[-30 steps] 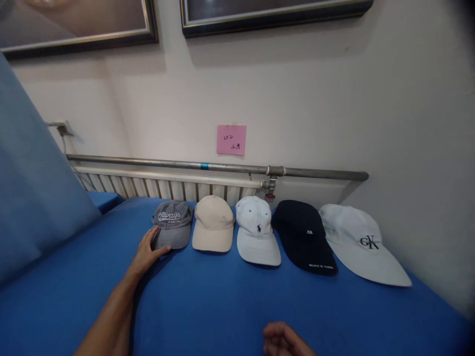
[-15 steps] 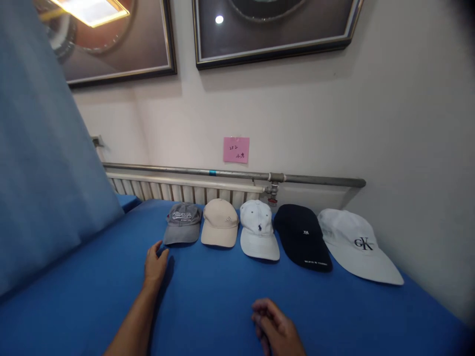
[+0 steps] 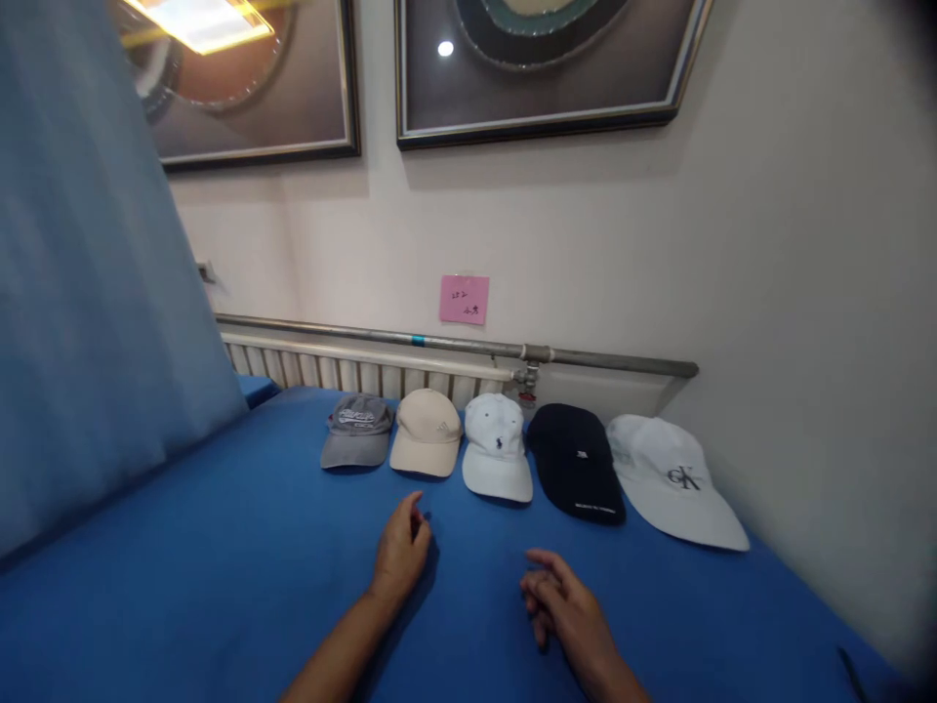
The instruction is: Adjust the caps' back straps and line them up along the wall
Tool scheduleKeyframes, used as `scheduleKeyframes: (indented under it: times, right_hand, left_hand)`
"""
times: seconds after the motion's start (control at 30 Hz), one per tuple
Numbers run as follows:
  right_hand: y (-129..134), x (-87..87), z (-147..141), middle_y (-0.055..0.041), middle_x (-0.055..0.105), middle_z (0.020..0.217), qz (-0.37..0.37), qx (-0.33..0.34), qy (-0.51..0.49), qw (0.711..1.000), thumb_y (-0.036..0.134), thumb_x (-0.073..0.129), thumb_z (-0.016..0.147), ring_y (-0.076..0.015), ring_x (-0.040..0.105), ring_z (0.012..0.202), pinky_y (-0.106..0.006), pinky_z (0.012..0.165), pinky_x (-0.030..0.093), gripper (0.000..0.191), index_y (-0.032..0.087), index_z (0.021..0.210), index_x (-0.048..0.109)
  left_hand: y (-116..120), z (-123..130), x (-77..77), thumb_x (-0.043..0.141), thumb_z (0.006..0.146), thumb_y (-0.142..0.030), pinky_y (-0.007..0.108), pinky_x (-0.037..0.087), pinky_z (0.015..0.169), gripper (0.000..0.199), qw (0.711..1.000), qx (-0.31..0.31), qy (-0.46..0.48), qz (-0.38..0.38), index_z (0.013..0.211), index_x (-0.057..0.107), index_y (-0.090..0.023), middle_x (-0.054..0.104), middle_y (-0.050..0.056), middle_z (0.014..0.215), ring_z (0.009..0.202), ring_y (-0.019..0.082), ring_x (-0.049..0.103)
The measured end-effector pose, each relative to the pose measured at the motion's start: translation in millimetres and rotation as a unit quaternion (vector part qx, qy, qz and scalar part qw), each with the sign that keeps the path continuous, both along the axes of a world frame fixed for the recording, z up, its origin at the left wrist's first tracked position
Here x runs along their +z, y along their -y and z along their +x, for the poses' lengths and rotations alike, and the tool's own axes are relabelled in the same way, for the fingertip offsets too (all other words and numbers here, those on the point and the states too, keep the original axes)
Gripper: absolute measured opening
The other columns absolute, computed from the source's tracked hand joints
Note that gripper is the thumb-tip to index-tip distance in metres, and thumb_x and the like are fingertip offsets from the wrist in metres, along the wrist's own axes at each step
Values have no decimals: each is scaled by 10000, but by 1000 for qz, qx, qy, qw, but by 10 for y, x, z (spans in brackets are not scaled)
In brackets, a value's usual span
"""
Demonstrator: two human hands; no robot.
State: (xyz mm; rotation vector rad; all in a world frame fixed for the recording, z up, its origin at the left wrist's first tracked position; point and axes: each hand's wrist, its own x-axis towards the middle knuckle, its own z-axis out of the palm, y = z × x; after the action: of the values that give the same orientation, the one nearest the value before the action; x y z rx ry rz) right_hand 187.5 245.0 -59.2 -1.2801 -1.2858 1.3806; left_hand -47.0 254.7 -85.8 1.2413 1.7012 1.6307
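Observation:
Several baseball caps lie in a row on the blue bed surface (image 3: pixel 241 547), brims toward me. From left to right are a grey cap (image 3: pixel 357 432), a beige cap (image 3: pixel 427 434), a white cap with a small dark emblem (image 3: pixel 498 449), a black cap (image 3: pixel 577 465) and a larger white cap with dark letters (image 3: pixel 677 483). My left hand (image 3: pixel 402 547) is just in front of the beige cap, apart from it, fingers loosely curved and holding nothing. Nearer to me, my right hand (image 3: pixel 567 605) hovers below the black cap, empty, its fingers bent and apart.
Behind the caps run a radiator (image 3: pixel 293 366) and a grey pipe (image 3: pixel 622 363) with a valve (image 3: pixel 527 386). A blue curtain (image 3: pixel 95 293) hangs at left. A pink note (image 3: pixel 464 300) and framed pictures (image 3: pixel 542 98) are on the wall. A dark object (image 3: pixel 850 674) shows at lower right.
My left hand has moved right, from before the grey cap to before the beige one. My right hand has moved forward and slightly right. The caps keep their places; the view has shifted a little.

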Motion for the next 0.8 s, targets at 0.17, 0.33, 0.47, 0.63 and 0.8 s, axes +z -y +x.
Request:
scheduleKeyframes:
  times: [0.17,0.33,0.47,0.63,0.8]
  right_hand:
    - [-126,148,326,74,517,615,59,-111,0,992,370,563,718,-105,468,408,-249,440,370,536,115,1180,469]
    - [-158,96,360,87,466,636,85,-113,29,990,332,608,739,-100,410,465,-239,465,366,720,149,1392,364]
    - [-141,180,381,87,441,636,137,-108,64,982,247,623,740,-111,436,554,-258,606,423,791,201,1466,311]
    - [12,417,397,70,465,661,166,-122,120,971,193,577,765,-110,437,549,-258,595,430,780,264,1488,294]
    - [157,568,415,63,495,688,245,-162,128,947,208,576,794,-110,444,558,-258,595,447,742,269,1481,300]
  left_hand:
    - [-85,359,32,632,697,-170,304,411,661,528,999,-42,-18,-27,1224,596,-166,549,-27,620,599,196,528]
    - [-27,210,39,690,637,-176,275,394,576,828,995,-73,-58,-34,1420,424,-205,533,-63,614,542,175,507]
    - [22,54,170,751,586,-132,232,396,523,933,997,-82,0,-16,1436,399,-288,483,-88,560,496,143,457]
    - [134,89,396,779,588,-123,203,365,449,1039,992,-111,51,-13,1483,299,-341,456,-85,550,476,132,427]
    - [315,183,544,671,761,-334,221,372,500,931,992,-119,-39,-4,1522,135,-340,441,-79,628,511,124,418]
